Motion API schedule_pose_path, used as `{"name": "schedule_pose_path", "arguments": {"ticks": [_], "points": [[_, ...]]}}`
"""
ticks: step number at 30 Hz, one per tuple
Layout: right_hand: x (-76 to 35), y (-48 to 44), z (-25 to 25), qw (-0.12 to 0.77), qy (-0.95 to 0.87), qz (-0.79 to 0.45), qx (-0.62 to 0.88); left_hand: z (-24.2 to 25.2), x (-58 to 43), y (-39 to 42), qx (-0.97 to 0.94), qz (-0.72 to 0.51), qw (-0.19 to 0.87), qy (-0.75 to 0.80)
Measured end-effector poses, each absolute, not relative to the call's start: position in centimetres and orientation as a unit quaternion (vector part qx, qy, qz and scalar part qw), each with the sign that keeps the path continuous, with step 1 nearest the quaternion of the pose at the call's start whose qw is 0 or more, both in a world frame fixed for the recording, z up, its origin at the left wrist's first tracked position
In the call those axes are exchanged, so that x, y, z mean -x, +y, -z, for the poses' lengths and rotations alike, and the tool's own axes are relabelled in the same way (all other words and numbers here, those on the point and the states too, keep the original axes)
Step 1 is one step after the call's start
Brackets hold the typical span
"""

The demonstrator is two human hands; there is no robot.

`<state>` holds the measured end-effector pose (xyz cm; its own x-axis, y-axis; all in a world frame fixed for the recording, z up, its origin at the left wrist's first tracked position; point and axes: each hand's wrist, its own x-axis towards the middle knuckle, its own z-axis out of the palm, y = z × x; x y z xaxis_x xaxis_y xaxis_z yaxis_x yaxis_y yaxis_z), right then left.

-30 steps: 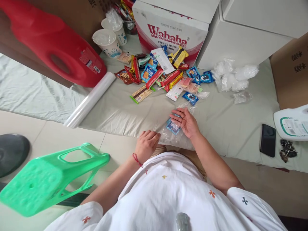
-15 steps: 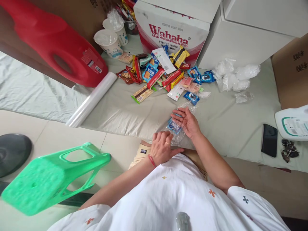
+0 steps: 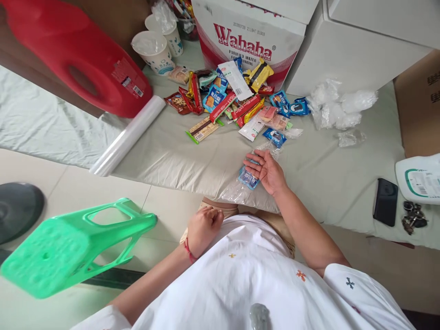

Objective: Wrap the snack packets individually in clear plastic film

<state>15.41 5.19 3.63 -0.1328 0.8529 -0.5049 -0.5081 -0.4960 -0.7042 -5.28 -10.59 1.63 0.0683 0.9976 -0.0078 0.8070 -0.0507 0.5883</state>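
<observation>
Over the edge of the bed, my right hand (image 3: 268, 173) rests palm-up with its fingers stretched out and slightly bent across a blue snack packet (image 3: 249, 178). Clear plastic film (image 3: 237, 191) lies under and around that packet and spreads left toward the edge. My left hand (image 3: 203, 231) is drawn back over my lap, its fingers curled into a fist. Whatever the fist may hold is hidden. Just beyond my right hand is another blue packet (image 3: 274, 137).
A pile of wrapped snacks (image 3: 220, 98) lies before a Wahaba-style "Wahaha" carton (image 3: 247, 41). Crumpled clear plastic (image 3: 335, 107) sits to the right, with a phone (image 3: 385, 201) and keys (image 3: 414, 216). On the left are a plastic film roll (image 3: 129, 137), red jug (image 3: 130, 87) and green stool (image 3: 51, 256).
My left hand has moved from beside the packet back to the left over my lap and curled up. The film spreads farther left. My right hand stays over the packet.
</observation>
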Motion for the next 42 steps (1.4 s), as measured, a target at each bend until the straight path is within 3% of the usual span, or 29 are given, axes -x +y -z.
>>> {"name": "schedule_pose_path", "arguments": {"ticks": [4,8,13,16,23,28,32,35,38,42], "points": [[-15.3,5.0,-3.5,0.472,-0.196,-0.725,0.461,-6.4,3.4,-9.3,-0.782,-0.363,0.167,0.479],[-15.2,4.8,-3.2,0.476,-0.202,-0.723,0.458,-8.0,-1.4,-5.9,-0.837,-0.398,0.178,0.332],[-15.2,4.7,-3.4,0.478,-0.187,-0.727,0.456,-1.9,-4.8,-2.3,-0.752,-0.406,0.176,0.489],[-15.8,5.3,-4.1,0.449,-0.171,-0.746,0.461,1.2,-4.6,-1.6,-0.747,-0.336,0.153,0.553],[-19.0,9.3,-5.2,0.323,-0.259,-0.752,0.513,0.7,-4.4,-2.1,-0.782,-0.162,0.107,0.592],[-21.2,12.3,-3.8,0.366,-0.356,-0.637,0.577,-0.3,-4.5,-1.4,-0.764,-0.152,0.11,0.617],[-23.3,12.5,-2.3,0.404,-0.475,-0.431,0.652,-1.6,-4.6,0.0,-0.744,-0.147,0.11,0.642],[-24.7,11.5,-1.6,0.352,-0.559,-0.281,0.696,-2.0,-4.7,1.0,-0.746,-0.158,0.089,0.641],[-25.3,10.6,-1.3,0.254,-0.608,-0.211,0.722,-1.7,-4.6,1.6,-0.78,-0.18,0.086,0.593],[-24.7,10.5,-1.1,0.19,-0.61,-0.296,0.71,-1.0,-4.3,2.4,-0.791,-0.177,0.137,0.569]]}}
